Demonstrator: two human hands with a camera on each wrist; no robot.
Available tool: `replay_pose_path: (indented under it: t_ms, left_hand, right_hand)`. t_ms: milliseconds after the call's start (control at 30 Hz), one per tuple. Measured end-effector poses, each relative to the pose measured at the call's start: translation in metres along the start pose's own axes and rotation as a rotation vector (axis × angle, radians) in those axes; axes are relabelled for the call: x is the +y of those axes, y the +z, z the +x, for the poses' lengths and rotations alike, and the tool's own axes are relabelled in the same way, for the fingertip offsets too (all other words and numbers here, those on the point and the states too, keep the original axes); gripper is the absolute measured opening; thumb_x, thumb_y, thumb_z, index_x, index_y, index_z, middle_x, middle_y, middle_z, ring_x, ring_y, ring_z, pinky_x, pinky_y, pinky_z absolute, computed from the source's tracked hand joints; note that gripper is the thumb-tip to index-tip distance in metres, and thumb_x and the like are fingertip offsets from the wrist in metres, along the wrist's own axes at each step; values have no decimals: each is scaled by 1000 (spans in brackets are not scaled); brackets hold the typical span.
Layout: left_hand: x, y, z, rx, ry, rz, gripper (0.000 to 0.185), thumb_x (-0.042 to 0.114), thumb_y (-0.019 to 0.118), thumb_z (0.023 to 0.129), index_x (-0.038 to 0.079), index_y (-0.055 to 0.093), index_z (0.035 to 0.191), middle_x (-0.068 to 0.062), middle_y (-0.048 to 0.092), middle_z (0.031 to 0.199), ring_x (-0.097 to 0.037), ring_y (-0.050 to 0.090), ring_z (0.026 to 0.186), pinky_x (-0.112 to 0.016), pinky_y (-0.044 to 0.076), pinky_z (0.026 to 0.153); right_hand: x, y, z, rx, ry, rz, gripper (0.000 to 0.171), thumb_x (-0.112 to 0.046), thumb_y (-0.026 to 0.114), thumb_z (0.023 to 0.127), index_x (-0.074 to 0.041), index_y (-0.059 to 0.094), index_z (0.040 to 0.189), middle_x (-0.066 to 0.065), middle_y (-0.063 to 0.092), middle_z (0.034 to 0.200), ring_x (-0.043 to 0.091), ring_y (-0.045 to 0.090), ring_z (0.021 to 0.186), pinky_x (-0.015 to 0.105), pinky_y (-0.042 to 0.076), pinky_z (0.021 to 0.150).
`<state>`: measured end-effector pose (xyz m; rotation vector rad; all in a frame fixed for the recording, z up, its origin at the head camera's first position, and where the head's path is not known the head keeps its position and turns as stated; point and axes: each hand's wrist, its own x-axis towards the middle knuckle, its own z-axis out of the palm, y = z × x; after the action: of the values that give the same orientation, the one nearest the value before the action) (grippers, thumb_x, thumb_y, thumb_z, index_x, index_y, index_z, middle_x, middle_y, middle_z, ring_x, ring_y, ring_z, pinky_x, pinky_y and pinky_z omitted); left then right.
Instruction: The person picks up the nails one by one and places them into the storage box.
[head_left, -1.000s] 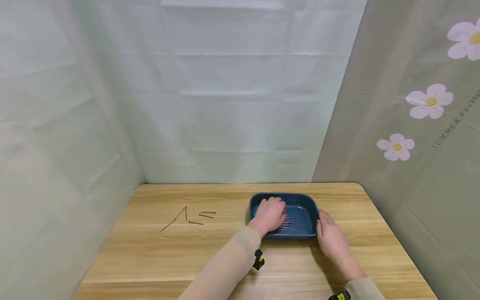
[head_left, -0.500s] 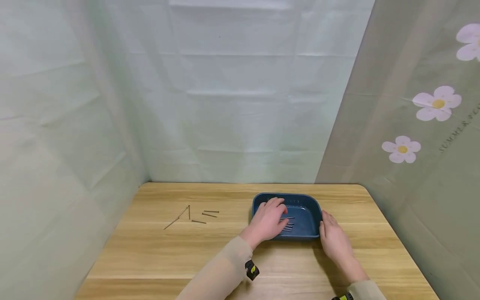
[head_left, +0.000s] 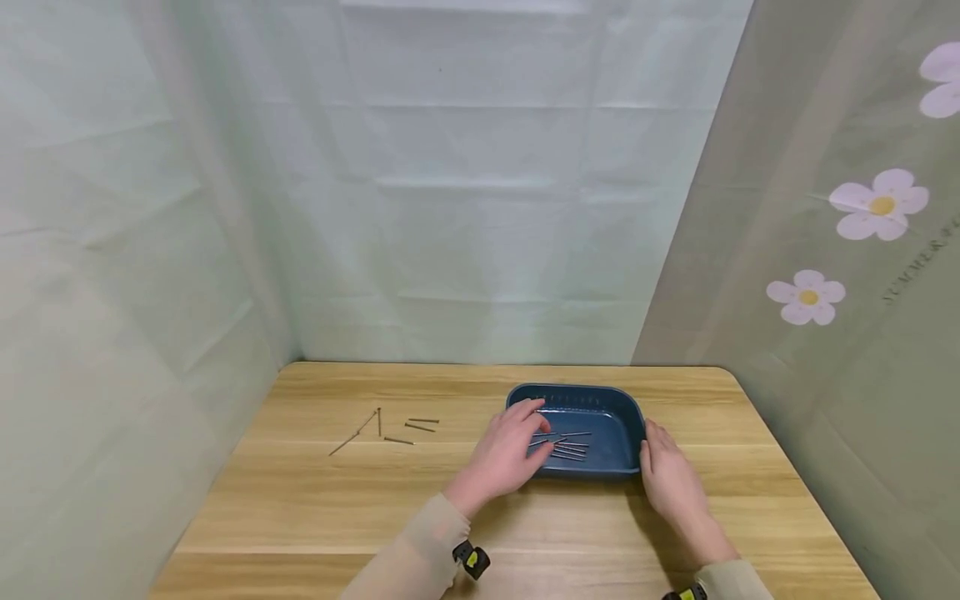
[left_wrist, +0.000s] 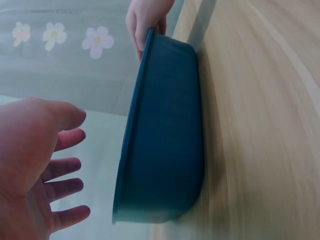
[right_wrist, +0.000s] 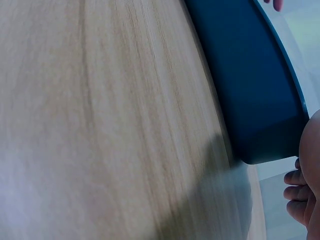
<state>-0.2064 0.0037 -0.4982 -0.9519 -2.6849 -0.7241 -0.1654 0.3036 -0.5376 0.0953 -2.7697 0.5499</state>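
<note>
A dark blue rectangular tray [head_left: 600,471] stands at the right half of the table, with several thin metal nails [head_left: 572,451] lying loose on its floor. My left hand [head_left: 504,450] is over the tray's left end, fingers spread and holding nothing. The left wrist view shows that hand [left_wrist: 35,165] apart from the tray wall [left_wrist: 165,125], thumb and fingers separated. Against the tray's right side rests my right hand [head_left: 671,479], its fingers extended along the wall. In the right wrist view, the right hand [right_wrist: 307,185] touches the tray's corner.
Several nails [head_left: 399,441] lie scattered on the left part of the wooden table [head_left: 315,517]. A pale curtain [head_left: 480,250] hangs behind the table, and a curtain with printed flowers [head_left: 806,297] closes off the right side.
My left hand has drawn back leftward from inside the tray and its fingers have spread. More nails show on the tray floor. The right hand stays at the tray's side.
</note>
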Motion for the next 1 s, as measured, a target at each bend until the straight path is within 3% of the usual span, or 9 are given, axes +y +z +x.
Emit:
replay_pose_path:
  t_ms: [333,667,1000]
  left_hand:
    - [-14,-20,-28,1,-23,-52,16,29,74,103,17,71,112,-11,53,160,-33,47,150,-58,40,119]
    - [-47,-35,-57,85,-26,-60,19,21,81,96,10,71,107,-18,57,155,-40,52,144,-66,42,113]
    - [-89,-50,-96,144,-137,-27,17,16,82,96,12,69,105,-20,58,152,-43,54,141,-71,45,106]
  right_hand:
    - [0,1,-1,3,0,3,48,-10,47,112,16,44,151,38,51,151,53,49,141,65,40,115]
    - [0,2,1,10,1,0,48,-12,46,112,16,45,151,37,50,152,54,49,142,65,40,115]
    - [2,1,1,-26,17,-6,50,-14,43,113,17,43,152,36,47,156,53,44,146,64,37,118]
